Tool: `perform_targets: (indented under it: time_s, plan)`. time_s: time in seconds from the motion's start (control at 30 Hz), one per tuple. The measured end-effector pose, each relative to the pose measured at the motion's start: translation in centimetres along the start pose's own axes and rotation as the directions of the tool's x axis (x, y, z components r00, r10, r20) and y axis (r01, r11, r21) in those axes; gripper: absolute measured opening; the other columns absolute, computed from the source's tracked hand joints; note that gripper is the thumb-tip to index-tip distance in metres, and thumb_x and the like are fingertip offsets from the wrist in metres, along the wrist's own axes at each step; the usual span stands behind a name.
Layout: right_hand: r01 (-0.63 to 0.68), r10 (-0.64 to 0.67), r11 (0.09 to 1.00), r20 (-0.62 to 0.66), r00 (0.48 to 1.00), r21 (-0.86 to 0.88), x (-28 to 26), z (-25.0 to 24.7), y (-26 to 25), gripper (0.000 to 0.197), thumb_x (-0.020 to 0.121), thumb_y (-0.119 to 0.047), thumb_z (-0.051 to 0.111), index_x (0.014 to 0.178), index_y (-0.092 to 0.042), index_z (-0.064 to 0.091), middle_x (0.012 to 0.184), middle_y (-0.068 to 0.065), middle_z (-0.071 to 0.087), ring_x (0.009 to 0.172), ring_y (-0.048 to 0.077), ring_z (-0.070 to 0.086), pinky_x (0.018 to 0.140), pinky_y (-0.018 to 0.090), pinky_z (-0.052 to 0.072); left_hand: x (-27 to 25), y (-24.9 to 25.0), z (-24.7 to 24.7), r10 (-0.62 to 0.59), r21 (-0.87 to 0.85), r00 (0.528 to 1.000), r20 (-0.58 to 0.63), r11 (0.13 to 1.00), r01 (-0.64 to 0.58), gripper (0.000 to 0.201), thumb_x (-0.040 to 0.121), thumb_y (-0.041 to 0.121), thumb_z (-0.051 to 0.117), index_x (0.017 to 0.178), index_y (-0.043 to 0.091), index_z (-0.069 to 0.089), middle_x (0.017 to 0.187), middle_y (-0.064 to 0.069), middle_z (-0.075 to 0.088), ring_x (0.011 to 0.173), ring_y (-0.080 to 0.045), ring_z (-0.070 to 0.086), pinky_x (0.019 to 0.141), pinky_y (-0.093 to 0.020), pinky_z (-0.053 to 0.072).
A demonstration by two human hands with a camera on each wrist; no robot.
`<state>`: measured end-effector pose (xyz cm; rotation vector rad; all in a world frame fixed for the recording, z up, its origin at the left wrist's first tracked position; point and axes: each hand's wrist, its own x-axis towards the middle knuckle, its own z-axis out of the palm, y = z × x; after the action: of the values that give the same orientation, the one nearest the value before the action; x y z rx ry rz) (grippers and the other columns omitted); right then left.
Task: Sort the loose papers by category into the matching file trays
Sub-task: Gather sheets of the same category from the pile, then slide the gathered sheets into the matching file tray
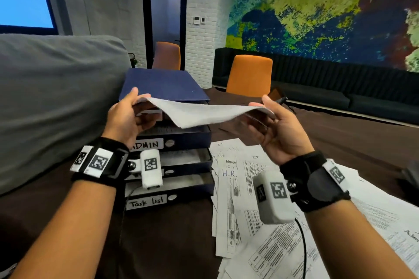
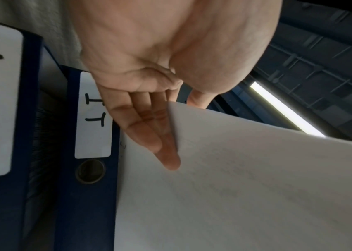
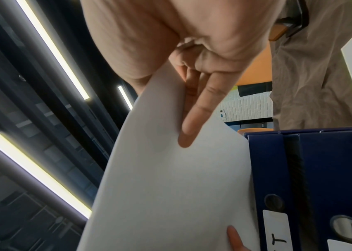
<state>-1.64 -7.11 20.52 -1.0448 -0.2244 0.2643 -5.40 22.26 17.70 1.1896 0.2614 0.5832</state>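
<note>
paper (image 1: 199, 113) sags between the left hand (image 1: 127, 118) and right hand (image 1: 278, 129), each pinching one end above the stacked trays (image 1: 181, 140) at the bench's left, so it could buckle against the it tray (image 2: 91, 169) or land in admin below.

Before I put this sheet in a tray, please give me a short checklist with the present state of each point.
1. Both hands hold the sheet: ok, left hand and right hand pinch opposite edges.
2. Sheet's category known: cannot tell, its print faces away.
3. Tray labels readable: ok for ADMIN tray, IT tray and Task List tray.
4. Sheet flat: not ok, it sags in the middle.
5. Sheet at a tray mouth: ok, it hangs above the ADMIN tray.
</note>
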Motion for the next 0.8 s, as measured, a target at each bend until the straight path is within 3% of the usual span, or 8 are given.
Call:
perform_targets:
  time_s: [0.2, 0.37, 0.47, 0.53, 0.63, 0.67, 0.73, 0.8]
  plan:
    - [0.028, -0.008, 0.984, 0.115, 0.993, -0.177, 2.4, 3.1, 1.4, 0.048, 0.083, -0.056, 0.061, 0.117, -0.022, 0.066, 0.116, 0.001, 0.073, 0.098, 0.024, 0.073, 0.073, 0.032, 0.056, 1.7, 0.3, -0.3, -0.044, -0.039, 0.999, -0.003, 0.998, 0.043, 0.052, 0.101, 0.060, 0.035, 0.132, 0.024, 0.056, 0.101, -0.010, 0.076, 0.062, -0.019, 0.069, 0.059, -0.026, 0.053]
    - [0.059, -0.010, 0.876, 0.104, 0.995, -0.479, 6.4, 6.6, 4.9, 0.043, 0.091, -0.044, 0.067, 0.121, -0.014, 0.061, 0.115, 0.002, 0.070, 0.085, 0.022, 0.074, 0.055, 0.026, 0.055, 0.9, -1.0, -0.2, -0.018, -0.109, 0.997, -0.081, 0.994, 0.010, 0.054, 0.100, 0.065, 0.026, 0.100, 0.024, 0.061, 0.075, -0.006, 0.075, 0.048, -0.017, 0.059, 0.050, -0.024, 0.046]
    - [0.075, -0.053, 0.764, 0.053, 0.997, -0.640, 8.8, 7.6, 7.2, 0.039, 0.091, -0.038, 0.069, 0.119, -0.014, 0.055, 0.106, 0.006, 0.068, 0.075, 0.026, 0.072, 0.052, 0.030, 0.057, 0.8, -1.9, -0.5, 0.041, -0.210, 0.977, -0.211, 0.974, -0.086, 0.063, 0.098, 0.070, 0.025, 0.130, 0.024, 0.053, 0.073, -0.007, 0.073, 0.046, -0.018, 0.059, 0.045, -0.022, 0.047]
    - [0.136, -0.147, 0.682, 0.048, 0.988, -0.719, 9.6, 7.7, 8.5, 0.040, 0.088, -0.042, 0.070, 0.119, -0.022, 0.054, 0.100, 0.001, 0.068, 0.078, 0.026, 0.073, 0.068, 0.040, 0.062, 0.6, -2.3, -0.4, 0.144, -0.222, 0.942, -0.303, 0.951, -0.217, 0.057, 0.101, 0.062, 0.030, 0.142, 0.023, 0.041, 0.066, -0.007, 0.068, 0.043, -0.018, 0.057, 0.042, -0.020, 0.046]
    - [0.229, -0.256, 0.571, 0.095, 0.962, -0.788, 9.5, 7.7, 9.8, 0.044, 0.087, -0.043, 0.068, 0.126, -0.027, 0.054, 0.092, -0.006, 0.067, 0.088, 0.022, 0.070, 0.084, 0.046, 0.059, 0.1, -2.5, 0.4, 0.388, 0.061, 0.868, -0.309, 0.919, -0.389, 0.021, 0.102, 0.029, 0.049, 0.114, 0.016, 0.059, 0.070, -0.008, 0.064, 0.049, -0.015, 0.060, 0.050, -0.026, 0.047]
    - [0.252, -0.272, 0.519, 0.122, 0.954, -0.817, 9.4, 7.6, 10.0, 0.042, 0.088, -0.040, 0.068, 0.126, -0.026, 0.055, 0.091, -0.008, 0.066, 0.090, 0.020, 0.069, 0.087, 0.044, 0.057, 0.1, -2.8, 0.6, 0.505, 0.309, 0.828, -0.244, 0.850, -0.427, 0.020, 0.097, 0.025, 0.052, 0.110, 0.015, 0.065, 0.082, -0.008, 0.069, 0.065, -0.017, 0.067, 0.064, -0.030, 0.051]
    - [0.277, -0.287, 0.417, 0.164, 0.944, -0.866, 9.0, 7.4, 10.2, 0.036, 0.090, -0.037, 0.067, 0.123, -0.024, 0.059, 0.093, -0.010, 0.067, 0.093, 0.016, 0.066, 0.088, 0.039, 0.054, 1.3, -3.8, 0.7, 0.651, 0.858, 0.757, 0.052, 0.359, -0.368, 0.034, 0.086, 0.030, 0.053, 0.117, 0.022, 0.067, 0.119, -0.004, 0.068, 0.116, -0.023, 0.060, 0.102, -0.043, 0.039]
    - [0.289, -0.293, 0.356, 0.188, 0.937, -0.889, 8.8, 7.5, 10.3, 0.032, 0.090, -0.037, 0.067, 0.119, -0.025, 0.061, 0.097, -0.008, 0.069, 0.093, 0.014, 0.066, 0.088, 0.038, 0.054, 2.3, -4.1, 1.3, 0.452, 0.952, 0.848, 0.277, -0.011, -0.305, 0.045, 0.090, 0.037, 0.050, 0.133, 0.027, 0.058, 0.145, 0.001, 0.052, 0.142, -0.023, 0.036, 0.119, -0.055, 0.011]
